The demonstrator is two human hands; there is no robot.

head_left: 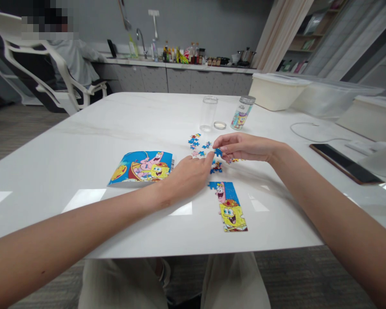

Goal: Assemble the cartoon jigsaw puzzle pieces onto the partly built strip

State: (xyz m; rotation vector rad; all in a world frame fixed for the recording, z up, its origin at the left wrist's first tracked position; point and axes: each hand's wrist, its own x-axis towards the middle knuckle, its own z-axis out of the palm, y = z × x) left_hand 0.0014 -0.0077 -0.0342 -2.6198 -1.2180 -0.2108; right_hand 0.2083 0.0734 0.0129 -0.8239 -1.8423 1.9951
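Observation:
My right hand (241,146) pinches a blue puzzle piece (218,152) between thumb and fingers, just above the table. Close beside it is my left hand (193,174), its fingers curled and mostly hidden under the back of the hand. Loose puzzle pieces (194,140) lie beyond and between both hands, and a small cluster of pieces (216,167) sits under the right hand. Nearer to me is a partly joined puzzle (231,208) with a yellow sponge character and a pink one. A curved picture sheet (144,166) with the same characters lies left of my left hand.
A clear open jar (208,113), its ring-shaped lid (220,125) and a lidded printed jar (242,112) stand behind the pieces. At the right are a phone (344,163), a white cable (309,131) and storage boxes (278,91). A person sits at the far left.

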